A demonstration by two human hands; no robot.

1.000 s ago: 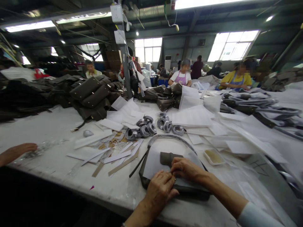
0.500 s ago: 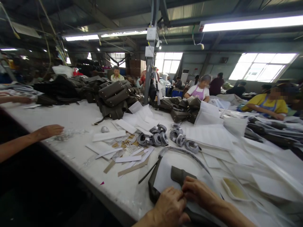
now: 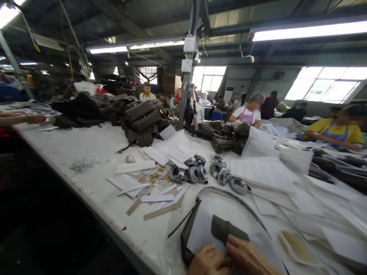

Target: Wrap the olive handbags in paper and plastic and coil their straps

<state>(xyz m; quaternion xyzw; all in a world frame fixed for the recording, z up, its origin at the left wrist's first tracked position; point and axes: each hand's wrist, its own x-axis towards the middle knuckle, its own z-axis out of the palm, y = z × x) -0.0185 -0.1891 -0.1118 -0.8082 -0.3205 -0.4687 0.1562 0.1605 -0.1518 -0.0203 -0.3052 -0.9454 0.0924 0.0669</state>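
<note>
Since the preceding frame, a co-worker's hand has left the clear bits at left (image 3: 82,164), and the bag (image 3: 187,238) and both working hands now appear lower in view. Head view: the bag lies on the table (image 3: 86,141), directly under the hands, partly covered by a pale sheet (image 3: 200,229). Its flap (image 3: 225,228) lies just beyond the fingers, away from the wearer, long axis sloping down from left to right. Of the two, the right hand (image 3: 246,254) is nearer, at the flap's lower edge; the left hand (image 3: 210,261) is beside it, over the near part of the bag. Fingers of both are curled inward; with the tips hidden, whether they grip anything cannot be told. The handle (image 3: 247,203) arches beyond the flap.
</note>
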